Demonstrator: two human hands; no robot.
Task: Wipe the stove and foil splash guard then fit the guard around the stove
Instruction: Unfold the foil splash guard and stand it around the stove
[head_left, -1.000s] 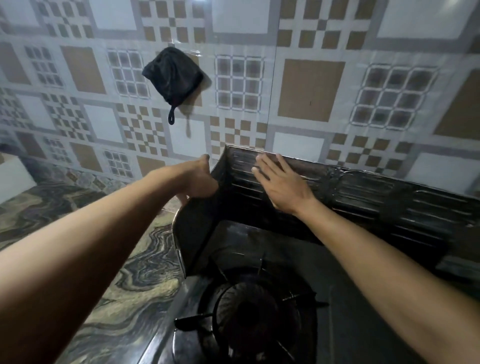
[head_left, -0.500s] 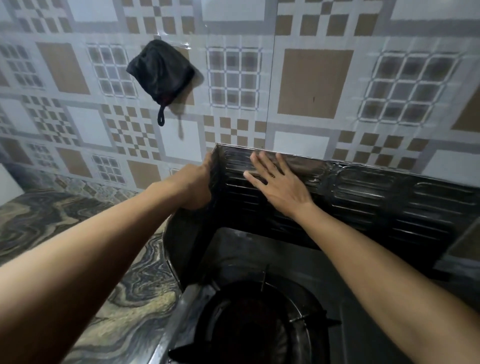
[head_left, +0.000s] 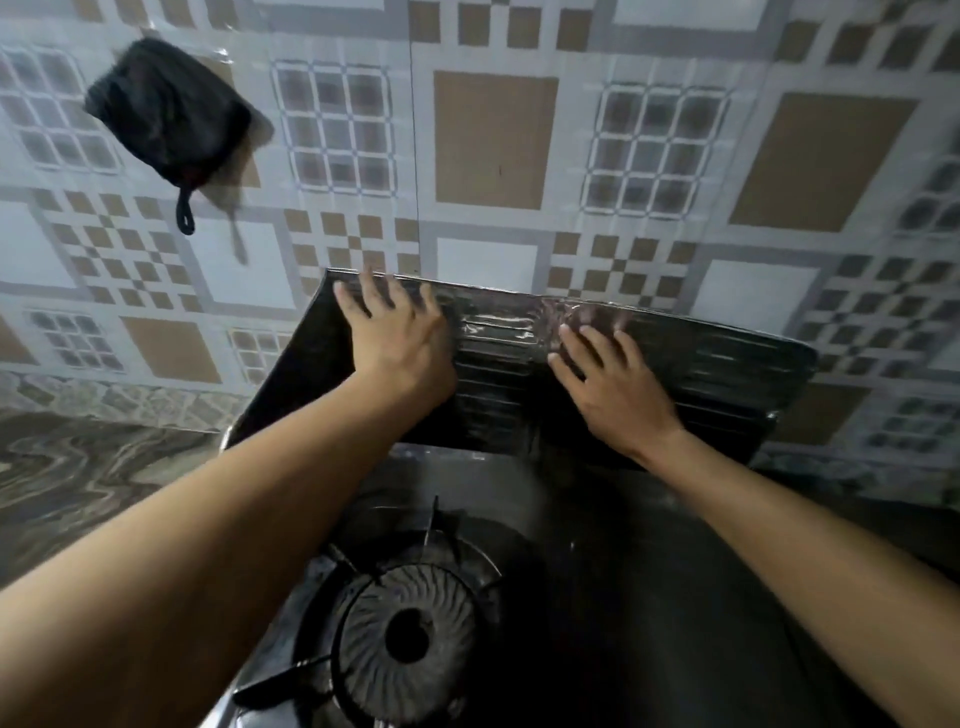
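Note:
The dark ribbed foil splash guard (head_left: 727, 374) stands upright behind the black stove (head_left: 623, 597), against the tiled wall. Its left panel (head_left: 291, 384) angles forward along the stove's left side. My left hand (head_left: 400, 343) lies flat with fingers spread on the guard near its top left corner. My right hand (head_left: 613, 384) presses flat on the guard's middle, fingers apart. Neither hand grips anything. The stove's round burner (head_left: 410, 634) with its pan supports sits below my arms.
A black cloth pouch (head_left: 166, 114) hangs on the patterned tile wall (head_left: 493, 135) at upper left. A marbled countertop (head_left: 93, 483) extends left of the stove. More countertop shows at the right edge behind the guard.
My left hand left the guard's left corner edge and now lies flat on its back panel. My right hand slid right along the guard. The view shifted right and down.

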